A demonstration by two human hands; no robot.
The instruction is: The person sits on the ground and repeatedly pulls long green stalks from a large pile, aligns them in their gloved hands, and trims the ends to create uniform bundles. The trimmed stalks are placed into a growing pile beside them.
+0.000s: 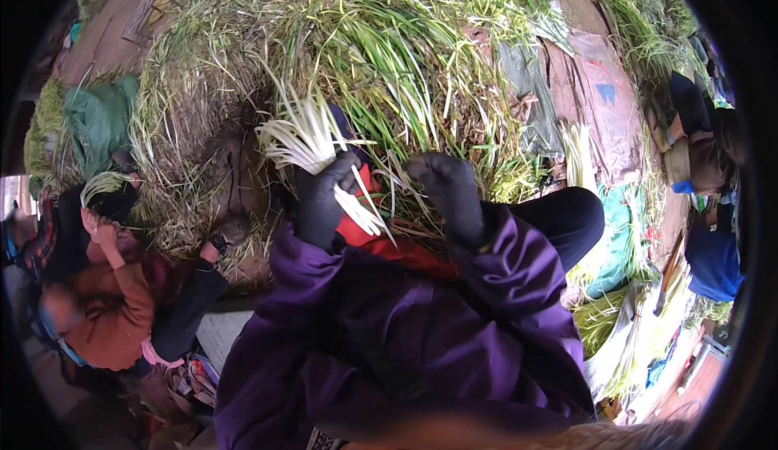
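My left hand (328, 198), in a dark glove, is closed around a bunch of pale leafy stalks (304, 137). The white ends fan out above the fist, and a shorter part sticks out below it, over red cloth (364, 231) at my lap. My right hand (440, 189), also dark-gloved, is raised to the right of the bunch with its fingers curled; whether a thin stalk is between them cannot be told. Directly before me lies a big heap of long green and yellowed leaves (395, 67).
A person in a rust-brown top (109, 322) sits at the left, holding some stalks (106, 186). A green sack (100, 122) stands behind them. At the right are a bundle of pale stalks (577, 155), pinkish sheeting (602, 97), a teal sack (614, 237) and other people (714, 255).
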